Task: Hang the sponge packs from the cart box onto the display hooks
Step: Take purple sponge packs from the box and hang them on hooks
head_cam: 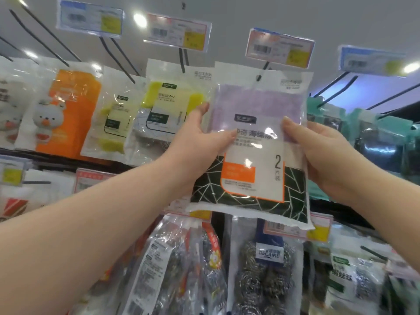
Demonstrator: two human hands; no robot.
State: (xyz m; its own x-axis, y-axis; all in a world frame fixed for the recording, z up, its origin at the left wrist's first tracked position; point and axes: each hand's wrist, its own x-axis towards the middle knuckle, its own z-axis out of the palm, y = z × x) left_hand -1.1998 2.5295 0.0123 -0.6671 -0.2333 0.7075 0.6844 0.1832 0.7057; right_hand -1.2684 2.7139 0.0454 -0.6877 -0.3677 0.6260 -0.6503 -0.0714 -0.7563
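I hold a sponge pack (256, 142) up in front of the display with both hands, near the middle of the top row. My left hand (200, 137) grips its left edge: the thumb is pressed on the clear front, the forefinger runs up along the side, and the other fingers are hidden behind the pack. My right hand (318, 151) pinches the right edge, with the thumb on the front and the rest of the fingers out of sight behind.

The pack is flat and nearly upright, purple at the top and black with white lines at the bottom, under a white and orange label. Its white top strip reaches a dark hook (261, 71) that slants down from under a price tag (280, 46). The hook's end lies at the hanging hole, but I cannot tell whether it passes through.

Just to the left, yellow sponge packs (168, 98) hang on the next hooks, with an orange pack (68, 110) further left. Teal packs (363, 133) hang to the right. On the row below, steel wool packs (266, 269) hang beneath my pack.
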